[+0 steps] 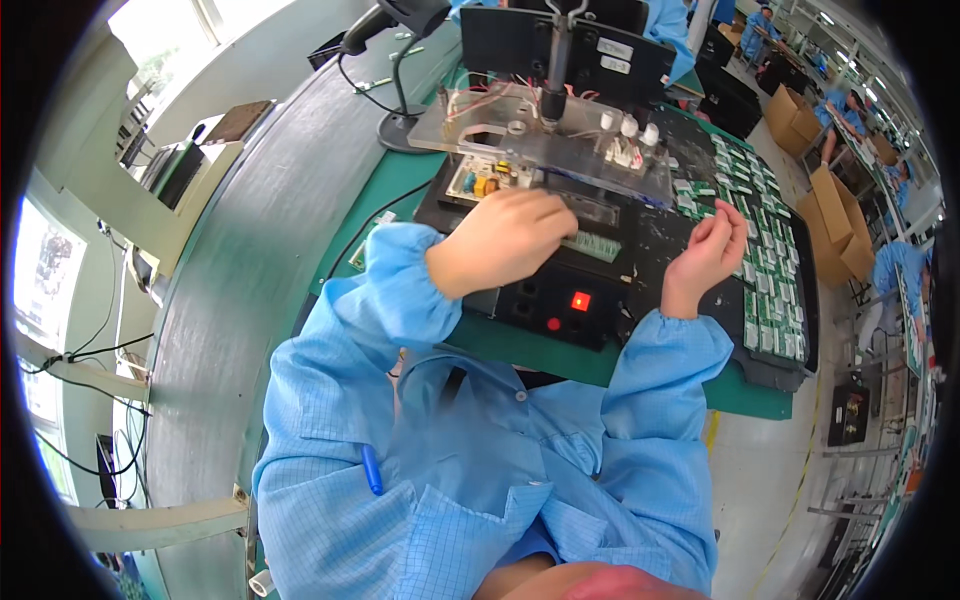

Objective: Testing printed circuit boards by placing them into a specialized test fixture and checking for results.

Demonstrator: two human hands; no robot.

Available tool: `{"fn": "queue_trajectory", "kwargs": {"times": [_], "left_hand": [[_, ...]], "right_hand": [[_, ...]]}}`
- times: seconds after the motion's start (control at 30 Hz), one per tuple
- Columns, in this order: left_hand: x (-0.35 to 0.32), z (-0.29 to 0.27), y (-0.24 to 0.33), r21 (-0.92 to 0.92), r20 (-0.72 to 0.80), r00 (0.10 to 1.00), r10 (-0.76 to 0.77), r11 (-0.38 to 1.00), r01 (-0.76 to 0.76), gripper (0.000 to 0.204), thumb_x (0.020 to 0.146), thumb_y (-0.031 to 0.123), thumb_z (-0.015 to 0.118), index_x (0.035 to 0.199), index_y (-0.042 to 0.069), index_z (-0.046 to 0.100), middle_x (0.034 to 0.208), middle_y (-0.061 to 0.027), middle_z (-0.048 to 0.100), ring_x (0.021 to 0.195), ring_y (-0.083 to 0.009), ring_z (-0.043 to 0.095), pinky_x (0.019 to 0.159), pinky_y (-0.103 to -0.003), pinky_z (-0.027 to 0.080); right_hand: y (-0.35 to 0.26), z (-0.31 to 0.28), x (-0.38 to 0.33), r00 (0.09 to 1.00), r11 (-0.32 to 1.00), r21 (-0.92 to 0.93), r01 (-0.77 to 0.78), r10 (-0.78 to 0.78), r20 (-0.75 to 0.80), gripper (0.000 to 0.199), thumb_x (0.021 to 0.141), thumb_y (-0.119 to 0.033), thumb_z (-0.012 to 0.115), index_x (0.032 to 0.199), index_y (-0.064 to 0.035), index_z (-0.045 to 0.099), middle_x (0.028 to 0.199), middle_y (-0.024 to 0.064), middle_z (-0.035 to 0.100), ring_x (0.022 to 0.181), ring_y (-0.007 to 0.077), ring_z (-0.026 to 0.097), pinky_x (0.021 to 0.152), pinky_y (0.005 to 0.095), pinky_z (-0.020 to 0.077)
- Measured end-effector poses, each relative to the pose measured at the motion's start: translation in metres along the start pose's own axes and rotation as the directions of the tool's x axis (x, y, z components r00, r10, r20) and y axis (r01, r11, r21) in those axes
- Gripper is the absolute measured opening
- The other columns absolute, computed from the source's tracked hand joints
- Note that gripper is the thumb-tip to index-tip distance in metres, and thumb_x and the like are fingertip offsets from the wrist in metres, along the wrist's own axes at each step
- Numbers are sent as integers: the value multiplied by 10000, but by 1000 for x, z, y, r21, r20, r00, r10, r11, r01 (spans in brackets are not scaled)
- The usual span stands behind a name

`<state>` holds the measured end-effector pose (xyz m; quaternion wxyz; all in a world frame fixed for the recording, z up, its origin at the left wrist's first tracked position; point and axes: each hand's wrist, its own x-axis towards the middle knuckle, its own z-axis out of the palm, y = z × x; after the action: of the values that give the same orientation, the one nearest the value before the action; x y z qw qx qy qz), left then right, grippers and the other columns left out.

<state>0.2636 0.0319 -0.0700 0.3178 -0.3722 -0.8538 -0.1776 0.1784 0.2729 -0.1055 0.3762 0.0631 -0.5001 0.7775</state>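
The left hand (505,240) rested on the black test fixture (560,290), its fingers curled down over the green circuit board (592,246) lying in the fixture's bed; whether they gripped it could not be told. The right hand (708,255) hovered just right of the board, fingers loosely curled and holding nothing, above a black tray of small green boards (765,270) on the desk (400,190).

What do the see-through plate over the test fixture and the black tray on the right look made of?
The clear plate looks like acrylic or similar rigid plastic: transparent, glossy, with the circuit board visible through it. The black tray of small green boards looks like moulded plastic with a dull sheen; the exact material cannot be told.
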Motion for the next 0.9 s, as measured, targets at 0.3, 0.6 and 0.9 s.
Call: {"fn": "queue_trajectory", "kwargs": {"times": [0.3, 0.6, 0.9], "left_hand": [[-27, -80, -117, -916, -318, 324, -891, 377, 135, 180, 926, 78, 704, 1074, 2, 637, 1036, -87, 685, 925, -173, 685, 755, -304, 580], [37, -21, -251, -975, 6, 222, -975, -55, -217, 190, 977, 53, 586, 1106, -87, 575, 1129, -207, 653, 1061, -321, 661, 940, -382, 593], [-41, -4, -317, -993, 114, 330, -937, -116, 13, 209, 1010, 132, 566, 1116, -47, 591, 1086, -170, 661, 1003, -267, 668, 931, -332, 580]], "right_hand": [[-2, -3, 0, 1000, 1000, 12, 9, -10, 9, 149, 1014, -92, 506, 1049, -30, 636, 633, -55, 431, 556, 24, 360, 484, 194, 240], [18, -6, 3, 996, 999, -20, 41, -40, 76, 136, 1013, -95, 528, 1061, -44, 645, 660, -46, 476, 556, 17, 381, 479, 184, 262], [4, 6, -6, 995, 998, -62, 10, -4, 103, 109, 999, -78, 554, 1016, -43, 657, 675, -48, 478, 583, 31, 409, 501, 206, 297]]}}
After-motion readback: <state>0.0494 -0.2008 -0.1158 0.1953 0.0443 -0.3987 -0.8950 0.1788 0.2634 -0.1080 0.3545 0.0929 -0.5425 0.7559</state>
